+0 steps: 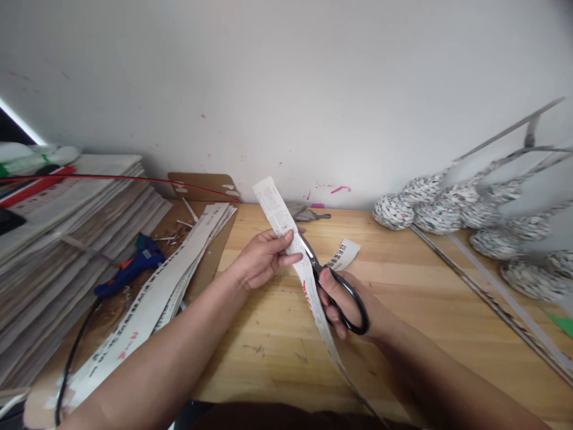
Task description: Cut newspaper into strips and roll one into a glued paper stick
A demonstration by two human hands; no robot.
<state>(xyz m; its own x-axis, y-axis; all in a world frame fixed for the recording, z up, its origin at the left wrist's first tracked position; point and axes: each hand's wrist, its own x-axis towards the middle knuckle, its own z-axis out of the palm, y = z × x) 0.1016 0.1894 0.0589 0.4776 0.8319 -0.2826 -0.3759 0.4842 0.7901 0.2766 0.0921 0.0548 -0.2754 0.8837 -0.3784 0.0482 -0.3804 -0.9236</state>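
A long printed paper strip (272, 203) is pinched between the thumb and fingers of my left hand (266, 257), near its upper end. Its lower part hangs down past the front edge of the table. My right hand (342, 301) grips black-handled scissors (360, 310) by the loops. The blades lie against the strip's right side, just beside my left fingertips; how far they are open is partly hidden. A small printed paper scrap (347, 254) lies on the table right behind the scissors.
Left stand a tall newspaper stack (89, 239), a blue glue gun (129, 272) with a cable, and a pile of cut paper strips (156, 286). Several woven paper balls (439, 209) with stems sit at right beside a long thin rod (483, 292). A grey cloth-like item (307, 213) lies by the wall.
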